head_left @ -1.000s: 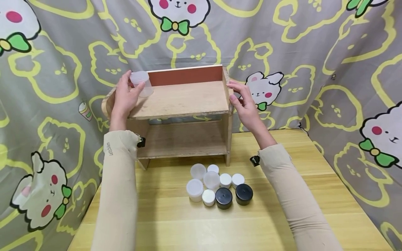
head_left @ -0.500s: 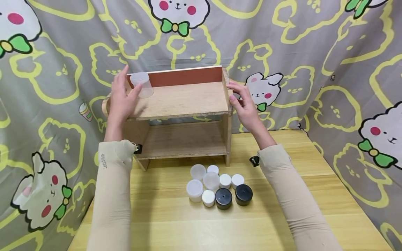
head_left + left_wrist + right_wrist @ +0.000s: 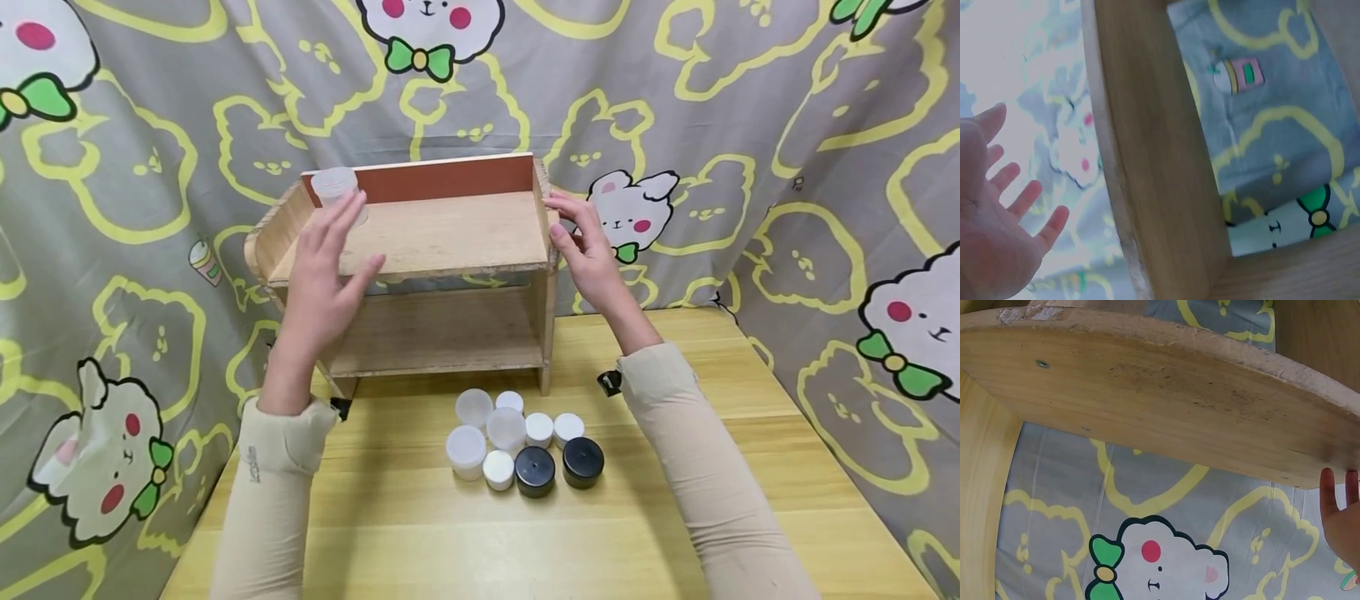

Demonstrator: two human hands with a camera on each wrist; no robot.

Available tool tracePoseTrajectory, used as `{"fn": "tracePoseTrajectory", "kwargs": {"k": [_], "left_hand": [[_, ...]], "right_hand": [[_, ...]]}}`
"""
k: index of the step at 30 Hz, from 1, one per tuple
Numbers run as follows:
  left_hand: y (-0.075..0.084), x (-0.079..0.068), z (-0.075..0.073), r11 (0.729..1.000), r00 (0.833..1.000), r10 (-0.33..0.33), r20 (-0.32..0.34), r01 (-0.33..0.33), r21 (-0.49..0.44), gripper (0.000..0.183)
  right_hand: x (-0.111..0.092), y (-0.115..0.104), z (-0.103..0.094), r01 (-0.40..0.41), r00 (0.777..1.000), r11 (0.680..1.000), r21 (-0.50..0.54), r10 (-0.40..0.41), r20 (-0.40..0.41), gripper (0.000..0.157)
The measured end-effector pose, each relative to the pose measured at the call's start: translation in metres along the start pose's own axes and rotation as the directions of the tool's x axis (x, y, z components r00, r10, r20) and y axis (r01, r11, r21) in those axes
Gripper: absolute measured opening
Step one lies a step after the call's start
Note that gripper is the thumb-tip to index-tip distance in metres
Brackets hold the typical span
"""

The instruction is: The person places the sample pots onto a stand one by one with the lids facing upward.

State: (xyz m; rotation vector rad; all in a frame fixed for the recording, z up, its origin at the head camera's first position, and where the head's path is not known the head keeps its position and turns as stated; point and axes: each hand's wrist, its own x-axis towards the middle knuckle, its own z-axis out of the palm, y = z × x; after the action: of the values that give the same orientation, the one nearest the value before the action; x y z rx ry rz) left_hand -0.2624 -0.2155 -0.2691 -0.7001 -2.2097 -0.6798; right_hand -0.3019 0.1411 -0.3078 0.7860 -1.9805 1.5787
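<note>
Stocking the wooden shelf [image 3: 450,237] seems underway: left hand [image 3: 321,279] spread near the clear jar [image 3: 332,183]; right hand [image 3: 592,258], fingers extended, touching the shelf's side; next likely needs gripping lidded jars [image 3: 467,448].

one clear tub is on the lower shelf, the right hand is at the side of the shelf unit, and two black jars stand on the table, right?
Not quite: the clear tub is on the top shelf, as the head view shows. The right hand is at the side of the shelf unit, and two black jars stand on the table.
</note>
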Motion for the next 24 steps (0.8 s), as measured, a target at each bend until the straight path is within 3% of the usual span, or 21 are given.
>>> {"fn": "tracePoseTrajectory", "kwargs": {"k": [4,9,13,16,19,24], "left_hand": [[0.019,-0.023,0.011,0.995,0.995,0.095,0.018,-0.095,0.033,0.067],[0.034,-0.049,0.031,0.984,0.983,0.174,0.05,-0.175,0.023,0.067],[0.041,-0.072,0.05,0.981,0.977,0.193,0.094,-0.193,-0.011,0.07],[0.042,-0.091,0.066,0.984,0.969,0.178,0.171,-0.176,-0.028,0.071],[0.041,-0.113,0.083,0.987,0.945,0.161,0.286,-0.163,-0.02,0.071],[0.04,-0.147,0.103,0.991,0.882,0.129,0.453,-0.135,-0.02,0.072]], "right_hand": [[0.004,0.018,-0.003,0.0,1.0,1.0,-0.002,0.0,-0.006,0.039],[0.004,0.021,-0.005,-0.006,1.0,1.0,-0.002,0.006,-0.01,0.038],[0.004,0.022,-0.004,-0.007,1.0,1.0,0.0,0.007,-0.002,0.038],[0.005,0.022,-0.003,0.001,1.0,1.0,0.004,-0.001,0.001,0.038],[0.004,0.021,-0.002,-0.004,1.0,1.0,0.006,0.004,-0.002,0.038],[0.003,0.021,-0.002,-0.016,1.0,1.0,-0.003,0.016,0.0,0.038]]}}
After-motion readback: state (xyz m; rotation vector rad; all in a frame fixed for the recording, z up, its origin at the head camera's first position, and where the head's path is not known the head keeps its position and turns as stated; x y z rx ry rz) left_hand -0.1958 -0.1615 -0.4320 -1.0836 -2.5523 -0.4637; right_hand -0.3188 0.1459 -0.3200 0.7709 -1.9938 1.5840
